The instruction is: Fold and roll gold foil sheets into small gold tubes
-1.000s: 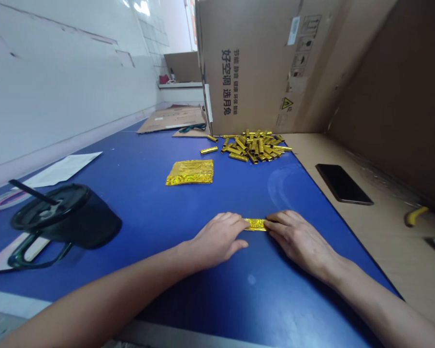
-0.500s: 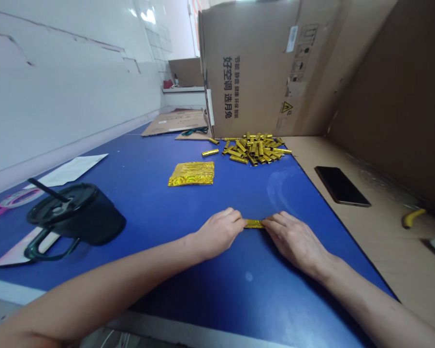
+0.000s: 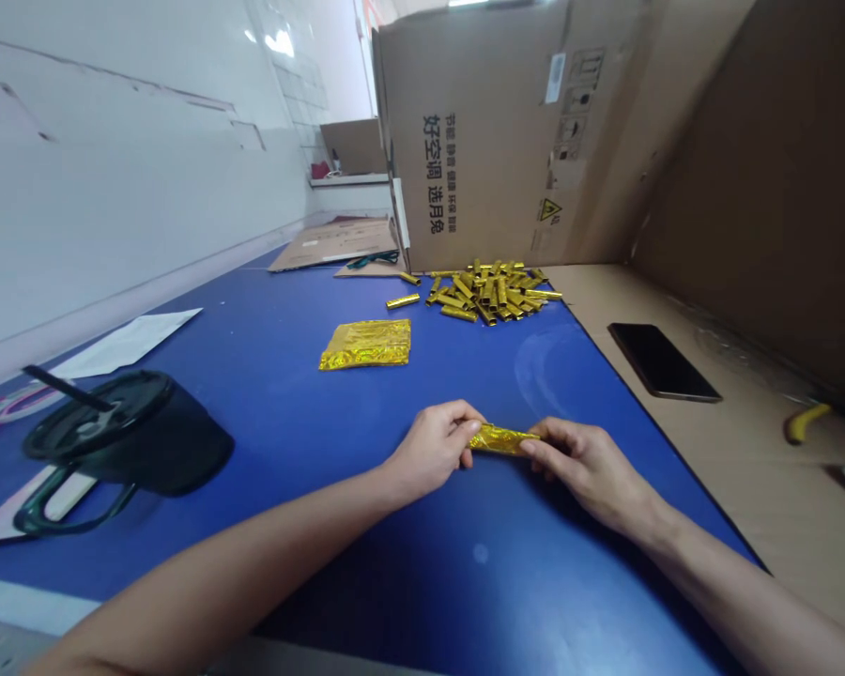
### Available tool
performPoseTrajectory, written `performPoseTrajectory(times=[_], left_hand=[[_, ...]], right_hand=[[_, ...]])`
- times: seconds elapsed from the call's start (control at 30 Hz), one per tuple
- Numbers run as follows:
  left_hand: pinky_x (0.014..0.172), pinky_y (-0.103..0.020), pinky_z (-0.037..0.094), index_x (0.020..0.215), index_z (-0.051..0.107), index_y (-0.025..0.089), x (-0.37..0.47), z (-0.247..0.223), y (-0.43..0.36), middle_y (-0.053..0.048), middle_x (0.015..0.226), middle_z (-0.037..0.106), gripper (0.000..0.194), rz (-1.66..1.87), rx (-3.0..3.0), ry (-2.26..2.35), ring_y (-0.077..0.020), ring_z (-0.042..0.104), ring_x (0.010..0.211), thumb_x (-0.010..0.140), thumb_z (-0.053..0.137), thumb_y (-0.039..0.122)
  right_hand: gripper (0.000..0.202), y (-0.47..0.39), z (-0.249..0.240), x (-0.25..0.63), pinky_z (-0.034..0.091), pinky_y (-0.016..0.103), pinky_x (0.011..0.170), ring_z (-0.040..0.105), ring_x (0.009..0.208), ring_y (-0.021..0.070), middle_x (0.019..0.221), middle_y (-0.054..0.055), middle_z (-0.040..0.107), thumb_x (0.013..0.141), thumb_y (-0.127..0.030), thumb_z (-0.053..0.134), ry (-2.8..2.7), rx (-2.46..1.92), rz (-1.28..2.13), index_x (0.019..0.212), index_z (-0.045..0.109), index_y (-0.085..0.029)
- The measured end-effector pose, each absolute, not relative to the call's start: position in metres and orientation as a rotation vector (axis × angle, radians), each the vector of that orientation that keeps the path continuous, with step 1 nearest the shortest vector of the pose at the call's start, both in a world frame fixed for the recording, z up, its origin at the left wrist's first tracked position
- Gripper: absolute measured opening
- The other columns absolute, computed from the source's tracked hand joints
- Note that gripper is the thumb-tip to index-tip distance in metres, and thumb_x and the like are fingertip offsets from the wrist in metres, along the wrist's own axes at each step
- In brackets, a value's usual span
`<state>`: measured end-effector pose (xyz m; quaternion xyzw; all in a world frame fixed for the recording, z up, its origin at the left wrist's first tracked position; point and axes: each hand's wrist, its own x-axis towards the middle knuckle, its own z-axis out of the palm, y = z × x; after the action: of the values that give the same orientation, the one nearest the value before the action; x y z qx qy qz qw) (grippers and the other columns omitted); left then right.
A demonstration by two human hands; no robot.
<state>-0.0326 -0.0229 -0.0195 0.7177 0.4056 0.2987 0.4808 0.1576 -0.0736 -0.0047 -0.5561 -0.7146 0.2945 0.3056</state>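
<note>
A strip of shiny gold foil (image 3: 501, 439) is stretched between my two hands, just above the blue table (image 3: 310, 441). Its left end is pinched by my left hand (image 3: 442, 439), thumb on the near side. My right hand (image 3: 586, 462) pinches the right end between thumb and fingers. Farther back lies a flat stack of gold foil sheets (image 3: 366, 344). Beyond it, at the foot of the large carton, is a pile of small gold foil tubes (image 3: 493, 291), with a single gold tube (image 3: 403, 301) lying apart on the left.
A dark lidded mug with a straw (image 3: 141, 437) stands at the left, by white paper (image 3: 130, 343). A large cardboard box (image 3: 493, 131) closes off the back. On the cardboard at the right lie a black phone (image 3: 663, 361) and a yellow curved object (image 3: 806, 424).
My hands have turned so that the thumbs show, and the foil strip is tilted with more of its face visible. The view has shifted slightly.
</note>
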Motion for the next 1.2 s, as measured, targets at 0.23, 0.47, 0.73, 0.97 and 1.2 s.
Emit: performPoseTrajectory(times=[0.23, 0.47, 0.73, 0.97, 1.2], left_hand=[[0.041, -0.016, 0.031, 0.083, 0.052, 0.015, -0.034, -0.017, -0.028, 0.007, 0.046, 0.045, 0.017, 0.777, 1.695, 0.911, -0.0047, 0.04, 0.036, 0.08, 0.042, 0.029], [0.053, -0.018, 0.034, 0.075, 0.052, 0.016, -0.035, -0.009, -0.033, 0.005, 0.057, 0.048, 0.017, 0.85, 1.954, 0.993, -0.0071, 0.045, 0.052, 0.081, 0.04, 0.025], [0.059, -0.019, 0.035, 0.076, 0.052, 0.016, -0.029, -0.007, -0.05, 0.003, 0.063, 0.05, 0.019, 0.72, 2.31, 0.89, -0.0083, 0.046, 0.058, 0.084, 0.035, 0.021], [0.056, -0.018, 0.035, 0.072, 0.051, 0.016, -0.029, -0.001, -0.048, 0.004, 0.06, 0.049, 0.019, 0.673, 2.236, 0.941, -0.0077, 0.045, 0.056, 0.083, 0.036, 0.02], [0.056, -0.019, 0.036, 0.073, 0.051, 0.017, -0.035, -0.002, -0.039, 0.004, 0.06, 0.05, 0.018, 0.785, 2.165, 0.999, -0.0081, 0.046, 0.057, 0.083, 0.036, 0.022]], right_hand=[[0.026, -0.074, -0.005, 0.154, 0.038, 0.022, 0.049, 0.047, 0.049, 0.0091, 0.054, -0.002, 0.054, 0.078, -0.038, 0.048, -1.671, -1.391, 1.032, 0.066, 0.056, -0.016], [0.026, -0.077, 0.0, 0.152, 0.039, 0.022, 0.052, 0.048, 0.053, 0.0091, 0.058, -0.001, 0.054, 0.078, -0.039, 0.048, -1.622, -1.351, 1.206, 0.071, 0.056, -0.015], [0.033, -0.086, -0.001, 0.14, 0.033, 0.02, 0.045, 0.041, 0.048, 0.0073, 0.056, -0.002, 0.05, 0.082, -0.044, 0.039, -1.79, -1.347, 1.307, 0.068, 0.05, -0.016], [0.034, -0.086, 0.0, 0.138, 0.026, 0.019, 0.041, 0.031, 0.045, 0.0058, 0.049, -0.006, 0.037, 0.082, -0.043, 0.039, -1.817, -1.393, 1.181, 0.06, 0.044, -0.017], [0.032, -0.085, 0.004, 0.143, 0.025, 0.019, 0.04, 0.031, 0.042, 0.0052, 0.047, -0.006, 0.04, 0.082, -0.04, 0.041, -1.8, -1.394, 1.224, 0.059, 0.044, -0.017]])
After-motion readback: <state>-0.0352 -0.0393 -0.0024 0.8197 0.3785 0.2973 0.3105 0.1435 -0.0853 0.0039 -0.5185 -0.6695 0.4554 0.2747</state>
